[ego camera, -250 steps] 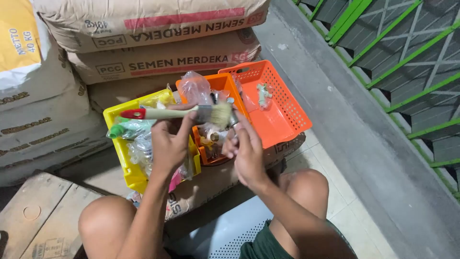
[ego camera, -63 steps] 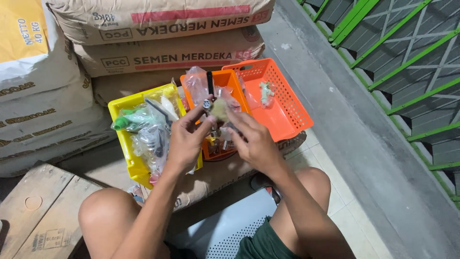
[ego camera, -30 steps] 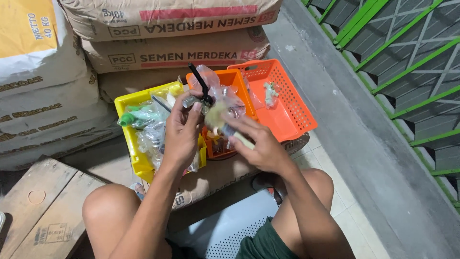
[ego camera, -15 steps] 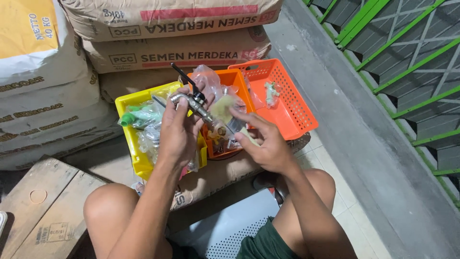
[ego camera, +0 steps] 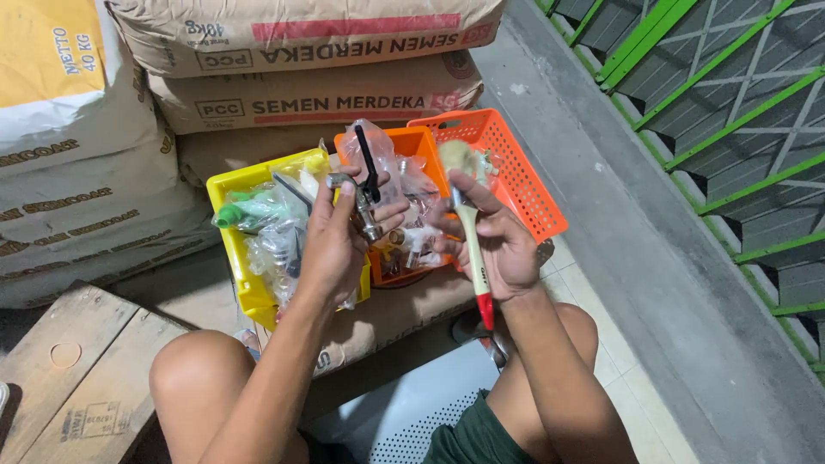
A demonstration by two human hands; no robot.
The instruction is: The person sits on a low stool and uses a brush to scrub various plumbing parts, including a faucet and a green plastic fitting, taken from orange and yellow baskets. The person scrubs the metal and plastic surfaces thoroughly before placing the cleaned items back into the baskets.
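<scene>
Left hand [ego camera: 331,245] raised, fingers gripping a metal tap [ego camera: 365,193], lever up; right hand [ego camera: 498,245] fingers pinch a paintbrush [ego camera: 468,223], bristles up.

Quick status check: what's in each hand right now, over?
Left hand grips metal tap with black lever. Right hand holds paintbrush, bristles up. Both above orange basket and yellow basket; nothing blocking.
</scene>
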